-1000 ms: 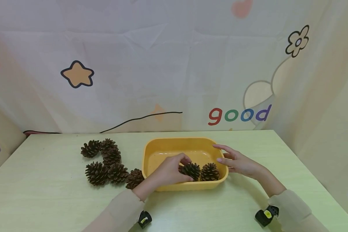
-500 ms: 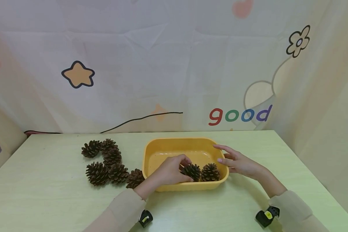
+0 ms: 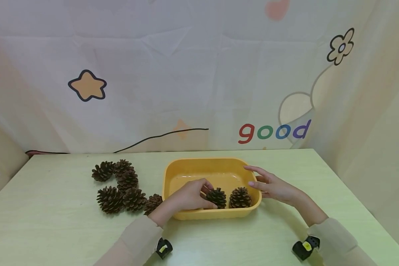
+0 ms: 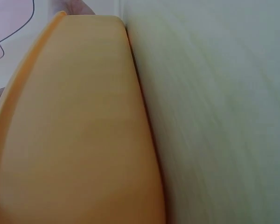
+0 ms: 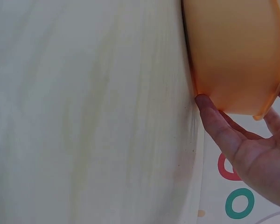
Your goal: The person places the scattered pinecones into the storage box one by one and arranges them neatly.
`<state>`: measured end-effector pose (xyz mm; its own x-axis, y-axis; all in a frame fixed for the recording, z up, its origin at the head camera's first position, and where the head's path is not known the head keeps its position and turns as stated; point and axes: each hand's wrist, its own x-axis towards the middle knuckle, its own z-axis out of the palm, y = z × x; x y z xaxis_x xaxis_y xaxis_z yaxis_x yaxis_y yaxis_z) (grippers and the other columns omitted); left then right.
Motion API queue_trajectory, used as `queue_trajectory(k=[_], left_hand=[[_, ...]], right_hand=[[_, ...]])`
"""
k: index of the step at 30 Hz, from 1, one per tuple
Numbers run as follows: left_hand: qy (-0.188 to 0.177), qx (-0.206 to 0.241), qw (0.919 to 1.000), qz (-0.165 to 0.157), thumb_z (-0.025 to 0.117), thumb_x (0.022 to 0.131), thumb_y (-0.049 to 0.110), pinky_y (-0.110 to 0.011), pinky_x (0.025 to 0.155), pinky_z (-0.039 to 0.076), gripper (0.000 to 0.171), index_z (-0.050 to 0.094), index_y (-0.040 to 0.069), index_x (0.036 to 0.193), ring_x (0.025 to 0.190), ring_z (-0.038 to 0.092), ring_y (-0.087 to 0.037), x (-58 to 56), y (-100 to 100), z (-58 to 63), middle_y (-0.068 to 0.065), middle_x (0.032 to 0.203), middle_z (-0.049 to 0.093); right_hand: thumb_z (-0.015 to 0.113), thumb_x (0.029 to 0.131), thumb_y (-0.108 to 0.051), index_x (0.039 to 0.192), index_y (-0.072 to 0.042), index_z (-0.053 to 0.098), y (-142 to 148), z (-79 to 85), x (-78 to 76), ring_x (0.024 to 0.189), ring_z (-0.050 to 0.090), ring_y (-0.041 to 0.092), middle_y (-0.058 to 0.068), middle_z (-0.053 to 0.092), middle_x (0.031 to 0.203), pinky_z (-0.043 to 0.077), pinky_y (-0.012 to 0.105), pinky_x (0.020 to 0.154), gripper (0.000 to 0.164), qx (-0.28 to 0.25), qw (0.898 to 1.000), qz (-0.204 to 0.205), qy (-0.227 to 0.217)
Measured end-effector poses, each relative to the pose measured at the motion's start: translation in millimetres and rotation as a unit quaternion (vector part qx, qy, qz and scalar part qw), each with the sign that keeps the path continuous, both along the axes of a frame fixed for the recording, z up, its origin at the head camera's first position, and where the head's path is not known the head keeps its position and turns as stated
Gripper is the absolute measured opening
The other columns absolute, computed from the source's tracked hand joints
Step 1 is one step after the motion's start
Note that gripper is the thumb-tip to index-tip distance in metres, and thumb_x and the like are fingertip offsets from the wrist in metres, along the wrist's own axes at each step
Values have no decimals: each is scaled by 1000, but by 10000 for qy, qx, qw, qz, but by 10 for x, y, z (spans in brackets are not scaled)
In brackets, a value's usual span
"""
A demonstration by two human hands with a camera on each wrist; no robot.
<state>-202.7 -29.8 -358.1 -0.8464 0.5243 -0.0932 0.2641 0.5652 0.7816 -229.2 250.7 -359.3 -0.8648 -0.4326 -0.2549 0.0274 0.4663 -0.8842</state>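
A yellow plastic basin [image 3: 216,213] stands on the table, with two brown pine cones inside near its front wall. My left hand [image 3: 194,195] reaches over the front rim and holds the left pine cone [image 3: 217,198] between thumb and fingers. The other pine cone [image 3: 241,198] sits upright to its right, a small gap apart. At the basin's right end my right hand [image 3: 277,188] grips the rim, thumb over it and other fingers along the outer wall. In the right wrist view, fingertips [image 5: 204,100] touch the basin's outside low down. The left wrist view shows only the basin's outer side [image 4: 84,121] and table.
Left of the basin lie several loose pine cones [image 3: 128,180] in a curved cluster. The nearest pine cone [image 3: 153,204] is partly hidden by my left forearm and close to the basin. A printed cloth [image 3: 199,74] hangs behind the pale table [image 3: 53,221].
My left hand has shifted slightly left with the pine cone, opening a gap between it and the right pine cone. The right hand and basin have stayed in place.
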Motion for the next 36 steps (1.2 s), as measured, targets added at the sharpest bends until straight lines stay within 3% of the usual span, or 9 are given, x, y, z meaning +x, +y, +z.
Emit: queue_trajectory(k=[18, 36], left_hand=[[249, -153, 9995, 114, 77, 73, 22, -33, 78, 51, 46, 55, 5, 110, 93, 61, -23, 39, 115, 14, -10, 104, 61], [142, 28, 9999, 40, 78, 73, 21, -31, 76, 52, 51, 54, 5, 115, 93, 62, -22, 26, 70, 21, -10, 104, 62]], right_hand=[[55, 90, -34, 146, -18, 18, -4, -4, -7, 127, 29, 46, 24, 14, 146, 40, 51, 93, 68, 1, 10000, 13, -31], [55, 91, -32, 146, -17, 18, -3, -4, -7, 129, 24, 47, 23, 11, 148, 40, 52, 94, 68, -47, 10000, 39, -26]])
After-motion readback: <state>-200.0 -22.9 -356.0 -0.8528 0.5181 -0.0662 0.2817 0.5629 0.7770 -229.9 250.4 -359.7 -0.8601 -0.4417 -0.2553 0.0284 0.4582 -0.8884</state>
